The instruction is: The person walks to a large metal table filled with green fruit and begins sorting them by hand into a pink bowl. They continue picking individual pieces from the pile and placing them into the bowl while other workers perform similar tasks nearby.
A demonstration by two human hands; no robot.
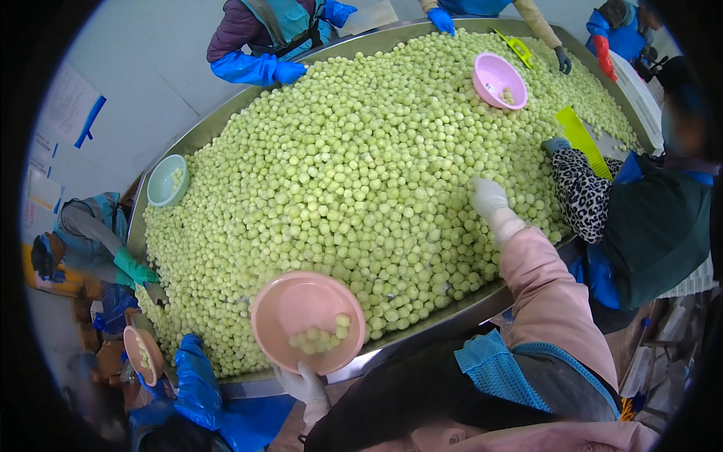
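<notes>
A long metal trough-like table (pixel 361 367) lies before me, heaped with pale green balls (pixel 339 169) that look like fruit. My left hand (pixel 302 384), in a white glove, grips the near rim of a peach-coloured plastic basin (pixel 299 294). Several of the green balls sit in the bottom of that basin. Across the heap to the right, my right hand (pixel 488 198), also white-gloved, reaches in among the balls. Its fingertips are partly hidden, so whether it holds one cannot be seen.
A pink basin (pixel 497 73), a mint basin (pixel 168 181) and another peach basin (pixel 143 355) hold a few balls. Yellow-green plastic scrapers (pixel 582 141) lie at right. Several people stand around the table; a co-worker's patterned sleeve (pixel 582 192) is close to my right arm.
</notes>
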